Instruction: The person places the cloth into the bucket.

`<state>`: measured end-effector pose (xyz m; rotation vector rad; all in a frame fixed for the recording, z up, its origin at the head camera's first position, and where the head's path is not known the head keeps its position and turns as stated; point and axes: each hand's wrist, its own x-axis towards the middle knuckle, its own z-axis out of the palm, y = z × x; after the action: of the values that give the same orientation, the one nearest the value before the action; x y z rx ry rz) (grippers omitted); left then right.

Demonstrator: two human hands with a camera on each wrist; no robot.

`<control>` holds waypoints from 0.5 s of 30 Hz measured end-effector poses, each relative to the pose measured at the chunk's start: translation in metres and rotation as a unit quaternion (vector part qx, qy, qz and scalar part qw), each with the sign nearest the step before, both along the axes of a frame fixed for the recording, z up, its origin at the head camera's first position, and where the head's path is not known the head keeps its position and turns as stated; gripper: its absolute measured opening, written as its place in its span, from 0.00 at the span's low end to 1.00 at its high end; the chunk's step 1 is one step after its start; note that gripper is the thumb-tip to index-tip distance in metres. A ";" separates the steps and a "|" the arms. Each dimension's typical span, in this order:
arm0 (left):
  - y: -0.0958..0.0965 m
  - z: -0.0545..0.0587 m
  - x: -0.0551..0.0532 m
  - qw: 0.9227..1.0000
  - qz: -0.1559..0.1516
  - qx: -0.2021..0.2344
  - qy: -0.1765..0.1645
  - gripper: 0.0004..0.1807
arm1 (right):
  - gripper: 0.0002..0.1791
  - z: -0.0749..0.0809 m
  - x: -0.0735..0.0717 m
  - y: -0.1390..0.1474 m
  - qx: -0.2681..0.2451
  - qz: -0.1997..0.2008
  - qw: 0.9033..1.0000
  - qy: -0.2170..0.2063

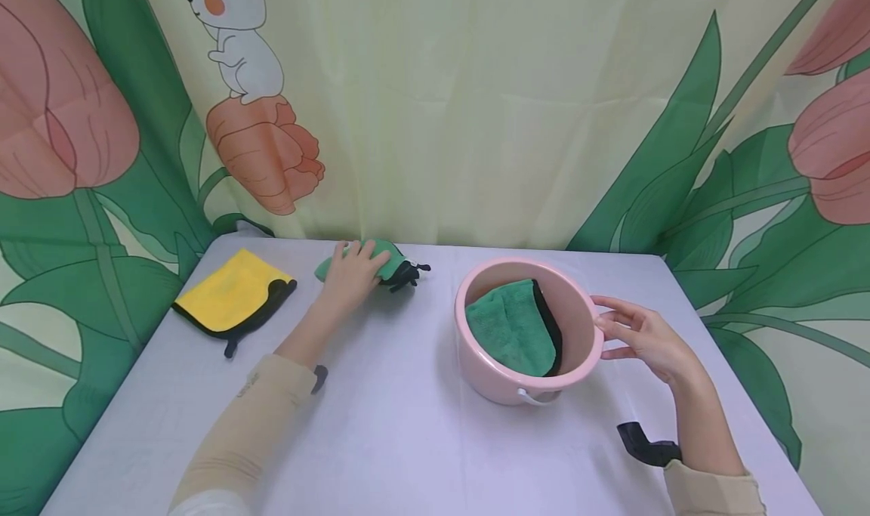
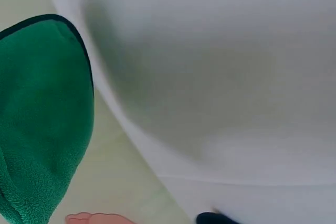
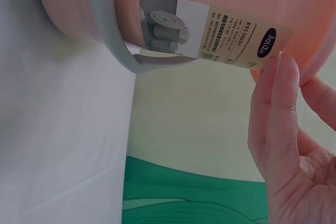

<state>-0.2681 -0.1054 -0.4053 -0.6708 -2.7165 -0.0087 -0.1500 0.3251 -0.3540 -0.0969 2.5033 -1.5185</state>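
Note:
My left hand (image 1: 350,278) grips a green cloth with black edging (image 1: 396,258) near the back edge of the table. In the left wrist view a rounded, black-edged part of this green cloth (image 2: 42,108) fills the left side; the hand itself is hidden there. On the right, my right hand (image 1: 649,342) holds the rim of a pink bucket (image 1: 484,371), thumb at the rim and fingers along the outer wall. The right wrist view shows those fingers (image 3: 282,114) beside the bucket's label (image 3: 226,35). Another green cloth with a black edge (image 1: 510,327) lies inside the bucket.
At the far left of the table lies a yellow cloth with a black border (image 1: 231,289). The bucket's pale handle (image 1: 537,400) hangs down at its front. Behind the white-covered table (image 1: 394,440) stands a printed curtain (image 1: 442,108).

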 end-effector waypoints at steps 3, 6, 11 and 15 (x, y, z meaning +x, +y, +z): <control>0.004 0.011 0.000 1.000 0.003 0.004 0.007 0.16 | 0.32 0.000 0.000 0.000 -0.001 0.003 1.000 0.002; 0.008 0.021 0.000 1.000 0.002 0.008 0.015 0.17 | 0.32 0.000 0.000 -0.001 0.002 0.003 1.000 0.005; 0.015 0.034 -0.001 0.998 -0.005 0.020 0.055 0.17 | 0.32 0.000 0.000 -0.002 0.002 0.003 1.000 0.004; 0.023 0.047 0.001 0.993 -0.023 0.047 0.103 0.18 | 0.33 0.000 -0.001 -0.001 -0.002 0.005 1.000 0.000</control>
<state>-0.2673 -0.0821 -0.3582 -0.6685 -2.4869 -0.0733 -0.1512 0.3246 -0.3540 -0.1086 2.4965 -1.5186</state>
